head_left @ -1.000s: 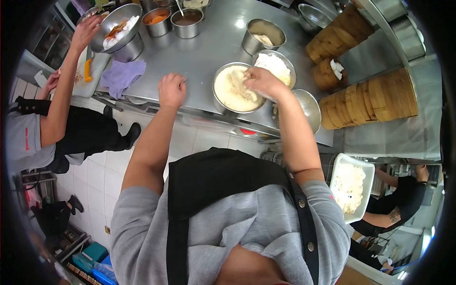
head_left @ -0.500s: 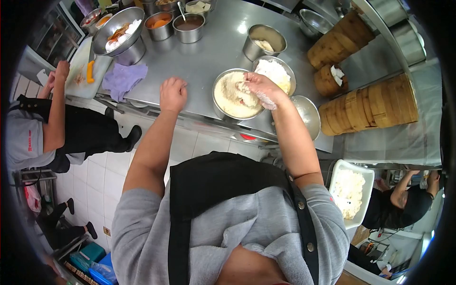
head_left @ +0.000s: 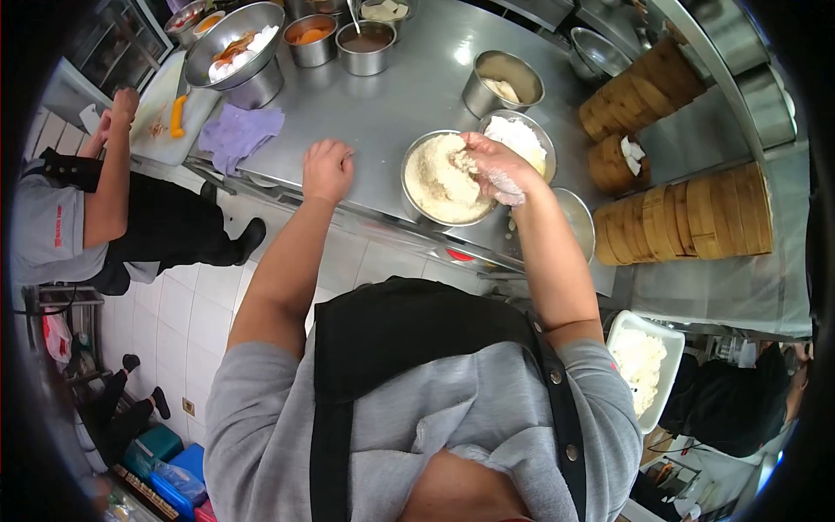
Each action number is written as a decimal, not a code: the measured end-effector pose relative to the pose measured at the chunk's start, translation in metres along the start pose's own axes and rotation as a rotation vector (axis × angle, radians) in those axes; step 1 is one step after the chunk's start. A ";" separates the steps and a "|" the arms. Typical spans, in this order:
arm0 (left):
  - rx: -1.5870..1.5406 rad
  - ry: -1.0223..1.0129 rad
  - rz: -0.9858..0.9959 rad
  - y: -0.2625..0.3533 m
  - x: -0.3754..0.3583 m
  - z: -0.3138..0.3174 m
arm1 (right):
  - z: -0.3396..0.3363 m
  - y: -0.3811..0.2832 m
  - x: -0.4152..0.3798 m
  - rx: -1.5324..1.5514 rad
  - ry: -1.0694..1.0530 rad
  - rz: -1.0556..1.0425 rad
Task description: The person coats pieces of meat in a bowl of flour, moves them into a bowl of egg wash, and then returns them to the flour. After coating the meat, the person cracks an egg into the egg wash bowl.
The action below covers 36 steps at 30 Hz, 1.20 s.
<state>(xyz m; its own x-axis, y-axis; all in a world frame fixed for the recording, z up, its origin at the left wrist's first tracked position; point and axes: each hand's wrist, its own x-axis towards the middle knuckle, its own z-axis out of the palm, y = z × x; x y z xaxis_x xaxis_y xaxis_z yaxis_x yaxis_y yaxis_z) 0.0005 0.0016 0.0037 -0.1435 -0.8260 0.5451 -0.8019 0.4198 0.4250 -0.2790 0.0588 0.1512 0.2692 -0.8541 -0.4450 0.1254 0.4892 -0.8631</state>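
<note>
My right hand (head_left: 499, 165) is over a metal bowl (head_left: 405, 184), its curled fingers in pale breadcrumbs (head_left: 435, 178). White powder coats the side of this hand. The crumbs are heaped around the fingertips, so any piece beneath them is hidden. Just behind stands a bowl of white flour (head_left: 515, 135) with some yellow at its edge. My left hand (head_left: 328, 169) rests in a loose fist near the front edge of the steel table (head_left: 383, 113), holding nothing I can see.
Behind the flour is a deep metal pot (head_left: 503, 80). Bamboo steamers (head_left: 687, 213) and an empty-looking bowl (head_left: 574, 224) stand at right. Farther left lie a purple cloth (head_left: 239, 135) and a yellow-handled knife (head_left: 178, 116) on a cutting board (head_left: 156, 143). A co-worker (head_left: 104, 191) stands left.
The view has shifted slightly, moving the table things rightward. My right hand stays at the crumb bowl, and the crumbs are now piled higher by its fingers. My left hand keeps its place.
</note>
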 end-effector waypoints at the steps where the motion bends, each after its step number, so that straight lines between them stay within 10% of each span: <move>1: -0.004 -0.007 -0.002 0.001 0.000 -0.001 | -0.007 0.006 0.005 0.065 -0.019 0.010; 8: 0.006 -0.015 0.011 -0.001 0.000 0.001 | -0.012 0.015 -0.002 -1.314 0.442 -0.474; 16: -0.002 -0.031 0.009 0.000 0.000 0.000 | -0.014 0.030 0.035 -0.592 -0.119 -0.141; 23: 0.013 -0.038 -0.012 -0.001 -0.002 0.001 | 0.019 -0.021 -0.003 -0.291 -0.016 -0.082; 36: 0.024 -0.039 0.009 -0.004 0.003 0.002 | -0.027 0.028 0.056 -0.733 0.020 -0.021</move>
<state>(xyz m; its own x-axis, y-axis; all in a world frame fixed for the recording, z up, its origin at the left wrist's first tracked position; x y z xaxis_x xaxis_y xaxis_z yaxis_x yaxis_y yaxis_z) 0.0020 -0.0027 0.0020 -0.1728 -0.8366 0.5198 -0.8141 0.4184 0.4028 -0.2860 0.0201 0.0962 0.2550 -0.8687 -0.4246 -0.5423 0.2351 -0.8066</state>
